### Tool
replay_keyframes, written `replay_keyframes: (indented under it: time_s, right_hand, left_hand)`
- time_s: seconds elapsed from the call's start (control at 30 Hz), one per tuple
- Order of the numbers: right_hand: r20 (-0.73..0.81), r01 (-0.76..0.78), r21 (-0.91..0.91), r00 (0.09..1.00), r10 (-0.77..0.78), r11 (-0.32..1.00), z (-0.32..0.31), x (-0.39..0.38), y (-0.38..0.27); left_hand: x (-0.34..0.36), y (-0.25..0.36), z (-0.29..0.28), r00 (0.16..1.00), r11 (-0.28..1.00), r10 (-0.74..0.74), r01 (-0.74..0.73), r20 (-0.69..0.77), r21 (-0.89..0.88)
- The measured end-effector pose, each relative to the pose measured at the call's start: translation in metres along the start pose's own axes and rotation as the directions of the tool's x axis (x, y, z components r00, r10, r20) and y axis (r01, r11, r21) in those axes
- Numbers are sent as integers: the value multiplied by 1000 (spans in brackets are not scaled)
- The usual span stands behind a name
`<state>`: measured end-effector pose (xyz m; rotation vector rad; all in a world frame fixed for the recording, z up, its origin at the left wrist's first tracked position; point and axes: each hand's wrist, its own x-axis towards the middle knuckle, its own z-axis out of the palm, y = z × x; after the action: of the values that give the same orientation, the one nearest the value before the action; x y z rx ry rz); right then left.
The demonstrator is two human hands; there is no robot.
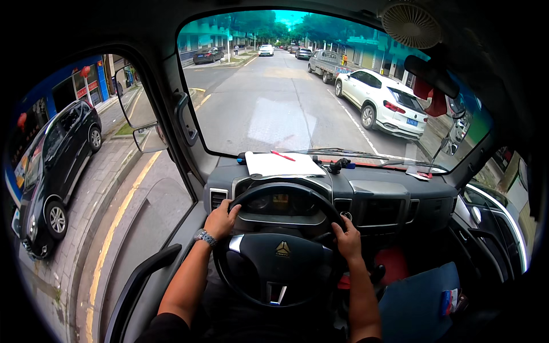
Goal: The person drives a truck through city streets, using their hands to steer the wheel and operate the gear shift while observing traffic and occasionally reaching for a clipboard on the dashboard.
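A black steering wheel (280, 303) stands in front of me. My left hand (221, 222) is closed around its upper left rim, thumb lying along the top, a metal-band watch (205, 236) on that wrist. On the upper right of the rim my right hand (347, 240) is closed too, with the thumb and first finger pointing up. Beyond the wheel sits the instrument cluster (280, 204), partly covered by the rim. White papers (284, 166) with a red pen (282, 155) on top lie on the dashboard above it.
Through the windshield, a white SUV (380, 100) and a grey truck (329, 64) are parked along the right; a white car (266, 50) is farther up the road. A black SUV (63, 154) stands outside the left window. A dark seat (420, 303) is at my right.
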<state>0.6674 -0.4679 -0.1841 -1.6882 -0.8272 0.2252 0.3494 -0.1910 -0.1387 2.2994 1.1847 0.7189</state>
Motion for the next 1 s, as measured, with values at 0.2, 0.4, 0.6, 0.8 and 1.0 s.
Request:
replay_keyframes:
  time_s: [0.2,0.4,0.6,0.8,1.0]
  right_hand:
    - [-18,-17,19,1000,17,1000,2,0,7]
    - [-26,28,-64,999,-29,998,-8,5,16]
    - [-56,62,-285,995,-81,957,-3,8,16]
    - [-83,181,-396,969,-231,900,0,-10,5]
    - [-75,176,-420,971,-227,890,2,-6,-7]
  left_hand:
    - [-6,3,-1,1000,999,-12,12,19,-32]
    - [-6,7,5,999,996,45,-47,-17,-75]
    - [-13,-2,11,1000,998,10,-12,-29,-62]
    - [-11,6,1,1000,997,-5,6,4,-81]
    - [-20,-5,6,999,996,-11,7,-44,-89]
